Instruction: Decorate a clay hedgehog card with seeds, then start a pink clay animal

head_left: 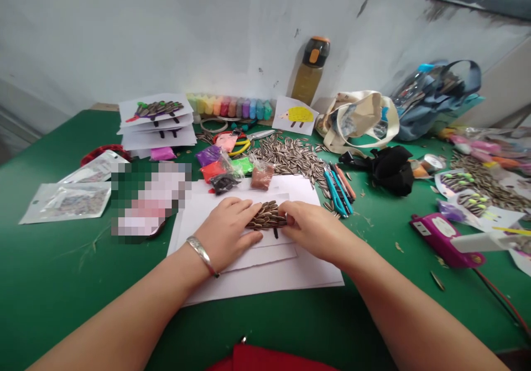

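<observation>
A patch of overlapping striped seeds (266, 216) covers part of a white card (265, 254), with a short black mark below it. The card lies on larger white sheets (307, 274). My left hand (228, 230), with a silver bangle at the wrist, rests flat on the card, fingers apart, its fingertips at the left edge of the seeds. At the right edge of the seeds, my right hand (309, 228) has its fingers curled and pressed together; whatever is between the fingertips is hidden.
Behind the sheets lie bagged coloured clay (213, 163), a loose seed pile (290, 155), and scissors (261, 134). Cutters (338, 193) sit at right, near a black cloth item (390, 169) and a magenta device (446, 241). Finished cards (155, 108) are stacked at back left; a bottle (310, 72) stands behind.
</observation>
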### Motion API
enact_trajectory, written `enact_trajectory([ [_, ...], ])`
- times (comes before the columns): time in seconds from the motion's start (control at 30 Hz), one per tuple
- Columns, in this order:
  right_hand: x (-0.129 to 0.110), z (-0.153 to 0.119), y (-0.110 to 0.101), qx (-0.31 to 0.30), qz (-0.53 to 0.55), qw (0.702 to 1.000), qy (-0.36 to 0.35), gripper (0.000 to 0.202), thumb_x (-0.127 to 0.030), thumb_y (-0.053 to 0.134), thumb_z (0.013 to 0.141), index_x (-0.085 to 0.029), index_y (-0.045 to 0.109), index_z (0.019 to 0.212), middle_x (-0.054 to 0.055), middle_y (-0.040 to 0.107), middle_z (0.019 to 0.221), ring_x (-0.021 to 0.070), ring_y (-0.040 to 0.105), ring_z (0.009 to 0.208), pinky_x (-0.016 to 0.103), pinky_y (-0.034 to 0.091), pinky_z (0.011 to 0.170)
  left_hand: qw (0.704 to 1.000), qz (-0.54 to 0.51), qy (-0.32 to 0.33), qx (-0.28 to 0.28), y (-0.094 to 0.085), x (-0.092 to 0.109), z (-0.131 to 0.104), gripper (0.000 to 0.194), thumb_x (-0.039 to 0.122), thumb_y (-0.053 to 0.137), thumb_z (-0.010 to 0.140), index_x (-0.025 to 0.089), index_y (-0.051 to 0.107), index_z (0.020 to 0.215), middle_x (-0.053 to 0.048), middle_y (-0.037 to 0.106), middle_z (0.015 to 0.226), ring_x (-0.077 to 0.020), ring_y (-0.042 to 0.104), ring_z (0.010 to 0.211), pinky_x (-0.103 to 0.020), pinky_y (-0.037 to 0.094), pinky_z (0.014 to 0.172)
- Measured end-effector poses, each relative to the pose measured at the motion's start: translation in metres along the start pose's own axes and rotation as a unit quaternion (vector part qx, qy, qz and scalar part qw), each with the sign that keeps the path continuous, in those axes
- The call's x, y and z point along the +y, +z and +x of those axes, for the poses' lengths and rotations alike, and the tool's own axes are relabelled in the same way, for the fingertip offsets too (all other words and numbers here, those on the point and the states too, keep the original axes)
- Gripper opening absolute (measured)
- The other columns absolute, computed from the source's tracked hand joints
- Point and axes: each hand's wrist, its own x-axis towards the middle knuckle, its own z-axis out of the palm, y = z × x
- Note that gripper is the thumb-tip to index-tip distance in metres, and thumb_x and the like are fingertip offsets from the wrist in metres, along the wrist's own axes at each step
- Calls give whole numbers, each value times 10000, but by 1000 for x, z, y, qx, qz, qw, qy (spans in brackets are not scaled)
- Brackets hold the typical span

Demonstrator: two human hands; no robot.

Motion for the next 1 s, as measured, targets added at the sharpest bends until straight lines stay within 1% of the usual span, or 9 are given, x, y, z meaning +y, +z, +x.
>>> enact_trajectory([
  [0.1, 4, -3, -6, -10, -8, 1000, 28, 46, -212, 541, 804, -207, 585, 815, -1, 607, 750, 128, 509, 667, 233, 277, 575, 1000, 0, 0, 0, 0, 0, 0, 457, 359, 570, 836, 179, 504, 1251, -99, 591, 1183, -264, 508, 1059, -428, 370, 963],
  [0.2, 6, -3, -10, -22, -10, 999, 31, 178, -190, 468, 844, -201, 600, 724, 2, 618, 704, 125, 518, 649, 239, 278, 571, 1000, 2, -4, -5, 0, 0, 0, 476, 364, 567, 838, 164, 498, 1265, -111, 582, 1209, -273, 499, 1074, -433, 364, 971],
  [0.37, 2, 0, -7, -25, -19, 999, 28, 194, -199, 470, 845, -188, 618, 720, 20, 646, 712, 129, 540, 654, 242, 278, 562, 1000, -4, -5, -2, 0, 1, 0, 473, 364, 568, 839, 171, 499, 1265, -105, 587, 1196, -266, 504, 1073, -428, 365, 970],
  [0.53, 0, 2, -2, -13, -36, 999, 28, 219, -212, 455, 848, -184, 587, 675, 20, 645, 691, 122, 524, 623, 247, 256, 542, 1000, -4, -7, -6, -2, 2, 0, 446, 356, 575, 834, 162, 519, 1232, -104, 598, 1160, -264, 508, 1059, -414, 370, 960],
  [0.7, -1, 3, 1, -9, -51, 998, 29, 220, -218, 458, 839, -195, 593, 668, 15, 648, 678, 128, 508, 603, 253, 241, 531, 1000, -4, -6, -6, -1, 1, 0, 455, 355, 581, 832, 153, 519, 1235, -111, 593, 1176, -268, 502, 1076, -424, 364, 969],
  [0.9, -3, 5, 5, -12, -55, 998, 28, 217, -206, 463, 832, -195, 619, 682, 20, 661, 681, 140, 543, 621, 254, 263, 548, 1000, -8, -6, -3, 0, 2, 0, 451, 345, 586, 825, 171, 519, 1235, -107, 594, 1176, -270, 505, 1071, -431, 372, 962],
  [1.0, -4, 5, 5, -7, -56, 998, 27, 218, -209, 462, 829, -196, 624, 684, 23, 668, 686, 146, 554, 624, 256, 274, 555, 1000, -8, -7, -6, -1, 2, 0, 453, 339, 587, 825, 162, 519, 1237, -111, 595, 1171, -270, 502, 1070, -432, 368, 964],
])
